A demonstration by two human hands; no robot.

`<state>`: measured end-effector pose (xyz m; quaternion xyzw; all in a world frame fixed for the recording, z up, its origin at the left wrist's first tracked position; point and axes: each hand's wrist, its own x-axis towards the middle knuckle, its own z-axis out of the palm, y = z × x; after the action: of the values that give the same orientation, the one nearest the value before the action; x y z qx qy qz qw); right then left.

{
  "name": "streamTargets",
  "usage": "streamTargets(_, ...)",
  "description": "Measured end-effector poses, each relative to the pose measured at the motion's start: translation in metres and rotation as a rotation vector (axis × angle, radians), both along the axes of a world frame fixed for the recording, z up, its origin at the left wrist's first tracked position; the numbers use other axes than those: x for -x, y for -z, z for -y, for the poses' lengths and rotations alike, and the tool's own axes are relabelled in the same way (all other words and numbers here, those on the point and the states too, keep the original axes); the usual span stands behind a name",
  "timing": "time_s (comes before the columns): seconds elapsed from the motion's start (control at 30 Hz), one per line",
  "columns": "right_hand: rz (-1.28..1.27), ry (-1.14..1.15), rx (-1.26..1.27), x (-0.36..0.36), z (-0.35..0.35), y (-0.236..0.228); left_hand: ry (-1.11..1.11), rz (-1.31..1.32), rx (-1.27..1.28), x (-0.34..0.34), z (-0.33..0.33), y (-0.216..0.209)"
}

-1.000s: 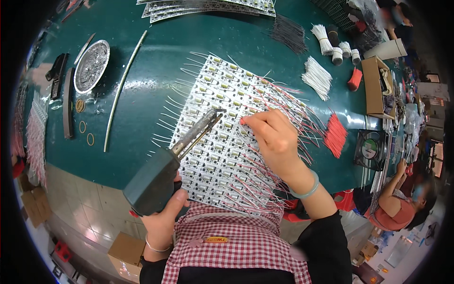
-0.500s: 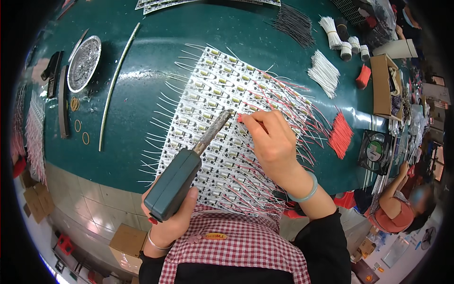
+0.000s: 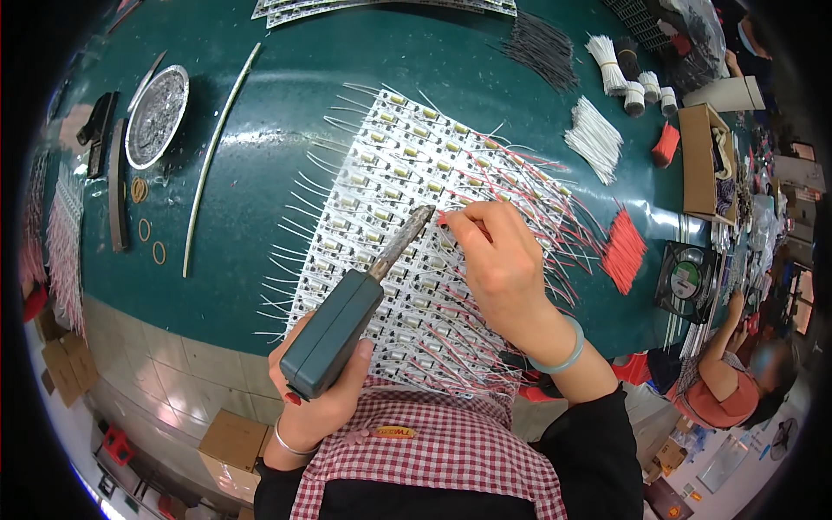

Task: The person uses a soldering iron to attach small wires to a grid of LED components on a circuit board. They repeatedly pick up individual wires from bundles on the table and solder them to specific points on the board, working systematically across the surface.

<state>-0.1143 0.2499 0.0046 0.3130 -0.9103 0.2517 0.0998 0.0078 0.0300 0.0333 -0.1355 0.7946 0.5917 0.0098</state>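
My left hand [image 3: 322, 406] is wrapped round a dark green soldering iron [image 3: 334, 328]. Its stained metal tip hovers over or touches the middle of a white panel of small circuit boards [image 3: 364, 204]; I cannot tell which. Close by, my right hand [image 3: 501, 264] pinches short red wires [image 3: 443, 219] between thumb and forefinger, just right of that tip. White wires stick out along the panel's left side, and red and white wires fan from its right side. My right fingers and wrist hide part of the panel.
A bundle of red wires [image 3: 624, 251] lies right of the panel, with white wires [image 3: 594, 139] and black wires [image 3: 539, 49] beyond. On the left are a metal bowl [image 3: 132, 143] and a long pale rod [image 3: 212, 156]. A co-worker [image 3: 719, 381] sits at the right.
The soldering iron and my left hand have shifted slightly right, bringing the tip nearer the right fingertips. The panel has slid a little right; my right hand has barely moved.
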Motion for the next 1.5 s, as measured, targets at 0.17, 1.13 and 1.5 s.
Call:
streamTargets(0.17,-0.005,-0.004,-0.001,0.0,-0.002,0.002,-0.037,0.009,-0.015,-0.001,-0.001,0.0)
streamTargets(1.13,-0.003,-0.01,-0.047,0.001,0.0,-0.001,0.09,-0.147,0.162,-0.003,0.002,0.004)
streamTargets(1.5,-0.053,0.003,-0.037,0.0,-0.001,0.0,0.048,-0.098,0.111,-0.011,0.005,-0.001)
